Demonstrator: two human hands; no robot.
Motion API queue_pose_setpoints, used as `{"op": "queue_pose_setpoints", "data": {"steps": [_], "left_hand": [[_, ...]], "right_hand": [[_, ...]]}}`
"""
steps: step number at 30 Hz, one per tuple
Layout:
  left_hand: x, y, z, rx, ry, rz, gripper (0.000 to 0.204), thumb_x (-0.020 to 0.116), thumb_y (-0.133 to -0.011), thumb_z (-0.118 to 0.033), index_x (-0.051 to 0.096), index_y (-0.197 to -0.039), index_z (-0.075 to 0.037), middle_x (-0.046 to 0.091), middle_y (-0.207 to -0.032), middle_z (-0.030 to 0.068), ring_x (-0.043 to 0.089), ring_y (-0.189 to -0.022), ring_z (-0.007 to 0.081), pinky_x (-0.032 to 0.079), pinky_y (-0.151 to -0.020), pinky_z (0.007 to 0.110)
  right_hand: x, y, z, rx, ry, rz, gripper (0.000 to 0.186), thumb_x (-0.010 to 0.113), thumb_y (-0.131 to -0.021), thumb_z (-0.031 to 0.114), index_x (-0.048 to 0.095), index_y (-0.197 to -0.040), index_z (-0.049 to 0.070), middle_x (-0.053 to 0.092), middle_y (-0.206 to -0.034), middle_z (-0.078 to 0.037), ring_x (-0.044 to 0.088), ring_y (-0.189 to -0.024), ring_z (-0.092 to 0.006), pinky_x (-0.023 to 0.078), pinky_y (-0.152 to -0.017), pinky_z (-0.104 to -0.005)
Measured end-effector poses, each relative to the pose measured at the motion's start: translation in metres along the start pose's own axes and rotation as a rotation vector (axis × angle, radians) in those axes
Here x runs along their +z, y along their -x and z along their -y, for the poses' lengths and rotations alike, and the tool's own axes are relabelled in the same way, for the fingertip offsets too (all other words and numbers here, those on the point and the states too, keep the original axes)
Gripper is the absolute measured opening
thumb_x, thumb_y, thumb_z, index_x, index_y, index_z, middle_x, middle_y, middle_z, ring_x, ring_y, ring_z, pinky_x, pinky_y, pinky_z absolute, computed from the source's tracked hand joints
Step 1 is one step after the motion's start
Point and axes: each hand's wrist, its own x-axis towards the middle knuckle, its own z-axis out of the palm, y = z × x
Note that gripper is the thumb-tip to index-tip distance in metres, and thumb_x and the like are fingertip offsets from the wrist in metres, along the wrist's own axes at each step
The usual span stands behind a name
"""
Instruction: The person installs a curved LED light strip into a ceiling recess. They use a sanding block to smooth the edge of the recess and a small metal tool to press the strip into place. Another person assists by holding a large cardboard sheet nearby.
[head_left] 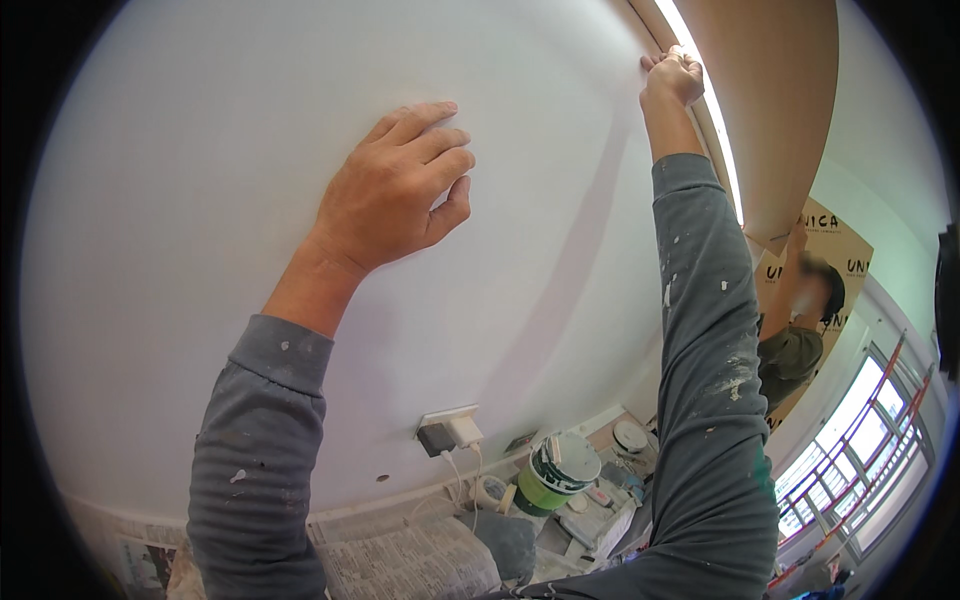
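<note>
My left hand [395,180] rests on or very near the white wall [180,200], fingers apart and loosely bent, holding nothing. My right hand [672,78] is raised high at the wall's top, its fingers curled at the edge of a wooden overhead panel [780,70] beside a lit linear strip [712,110]. Whatever is between those fingertips, if anything, is hidden. Both my forearms wear grey, paint-spotted sleeves.
A person [800,340] reaches up by printed cardboard [830,235] at right. Below are a socket with plugs [448,432], a paint bucket [555,470], newspapers [410,555] and tools on a surface. Red ladder-like rails [880,440] stand before a window at far right.
</note>
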Motion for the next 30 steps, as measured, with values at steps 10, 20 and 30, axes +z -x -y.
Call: {"op": "queue_pose_setpoints", "data": {"steps": [10, 20, 30], "left_hand": [[0.0, -0.002, 0.001, 0.001, 0.0, 0.008, 0.011, 0.074, -0.084, -0.006, 0.073, -0.094, -0.007, 0.076, -0.109, 0.0062, 0.066, -0.124, 0.0292, 0.054, -0.104, 0.044], [-0.002, -0.006, -0.002, -0.002, 0.004, 0.01, 0.01, 0.073, -0.084, -0.005, 0.072, -0.093, -0.007, 0.075, -0.108, 0.0057, 0.066, -0.124, 0.0291, 0.054, -0.103, 0.044], [-0.003, -0.004, -0.001, -0.012, -0.001, 0.008, 0.01, 0.073, -0.084, -0.005, 0.073, -0.094, -0.008, 0.076, -0.108, 0.0058, 0.066, -0.124, 0.0287, 0.053, -0.104, 0.043]], "right_hand": [[-0.018, 0.004, 0.015, -0.124, 0.222, 0.037, 0.029, 0.056, -0.108, 0.017, 0.06, -0.124, -0.006, 0.065, -0.12, -0.019, 0.075, -0.079, -0.0228, 0.067, -0.066, -0.0262], [-0.034, -0.014, 0.028, -0.105, 0.224, 0.089, 0.025, 0.059, -0.105, 0.009, 0.063, -0.123, -0.008, 0.065, -0.116, -0.015, 0.07, -0.078, -0.0178, 0.07, -0.073, -0.0295], [-0.032, -0.02, 0.036, 0.039, 0.139, 0.129, 0.023, 0.061, -0.104, 0.006, 0.06, -0.121, -0.009, 0.063, -0.1, -0.012, 0.066, -0.075, -0.0183, 0.071, -0.083, -0.0379]]}}
